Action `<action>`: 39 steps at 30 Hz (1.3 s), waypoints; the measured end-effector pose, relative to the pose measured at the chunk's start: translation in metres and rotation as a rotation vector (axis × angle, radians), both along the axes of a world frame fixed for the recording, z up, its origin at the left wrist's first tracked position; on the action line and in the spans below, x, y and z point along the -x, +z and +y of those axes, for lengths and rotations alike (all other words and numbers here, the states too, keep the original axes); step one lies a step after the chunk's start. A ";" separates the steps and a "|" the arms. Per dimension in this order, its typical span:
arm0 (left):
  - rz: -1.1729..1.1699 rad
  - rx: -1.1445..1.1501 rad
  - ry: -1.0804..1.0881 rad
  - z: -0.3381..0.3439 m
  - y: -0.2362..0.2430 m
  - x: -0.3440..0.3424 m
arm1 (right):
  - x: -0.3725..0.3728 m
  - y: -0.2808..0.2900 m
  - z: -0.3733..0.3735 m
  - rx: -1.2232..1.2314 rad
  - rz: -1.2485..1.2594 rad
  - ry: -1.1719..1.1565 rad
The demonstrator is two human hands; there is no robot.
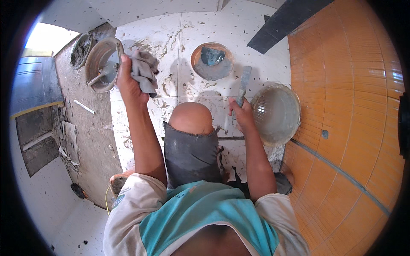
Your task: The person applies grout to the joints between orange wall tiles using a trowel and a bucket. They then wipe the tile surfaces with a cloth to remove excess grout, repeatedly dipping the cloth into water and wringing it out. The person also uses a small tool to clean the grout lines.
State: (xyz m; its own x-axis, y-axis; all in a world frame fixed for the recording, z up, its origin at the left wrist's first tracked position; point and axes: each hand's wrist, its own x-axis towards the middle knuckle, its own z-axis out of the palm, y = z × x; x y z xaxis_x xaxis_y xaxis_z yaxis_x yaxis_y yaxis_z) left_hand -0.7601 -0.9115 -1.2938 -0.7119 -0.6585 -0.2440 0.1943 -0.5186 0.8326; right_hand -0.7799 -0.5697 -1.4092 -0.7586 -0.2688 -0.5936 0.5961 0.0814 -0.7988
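Observation:
My left hand (129, 81) is raised at the left, closed on a crumpled grey rag (145, 70). Its fingertips overlap the rim of a dirty bucket (96, 53) with a stick-like tool inside; whether they touch it I cannot tell. My right hand (242, 113) grips the handle of a putty knife (246, 77), whose grey-coated blade points away from me. Just right of that hand stands a tub (279, 113) of cloudy grey water. Beyond the knife, a round orange-rimmed bowl (213, 72) holds grey paste and a dark, shiny piece.
White floor tiles (166, 38) are smeared and speckled with mortar. Orange tiles (333, 85) line the right side, with a dark board (286, 25) at the far right. Rough bare ground (92, 128) lies left, with another mortar-filled container (81, 51). My bent knee (191, 117) is in the middle.

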 end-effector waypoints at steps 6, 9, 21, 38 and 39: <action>-0.485 0.821 -0.451 -0.011 -0.061 0.024 | -0.002 -0.006 -0.018 -0.563 0.279 0.183; -0.694 0.993 -0.954 0.005 -0.100 0.040 | -0.007 -0.021 -0.017 -0.713 0.524 0.280; -0.825 0.857 -1.174 0.041 -0.225 0.080 | -0.002 -0.058 -0.054 -0.928 0.590 0.495; -0.943 0.418 -0.999 0.054 -0.260 0.082 | -0.037 -0.077 -0.014 -0.963 0.601 0.516; -0.930 0.459 -1.018 0.054 -0.259 0.085 | -0.044 -0.073 -0.008 -0.988 0.610 0.504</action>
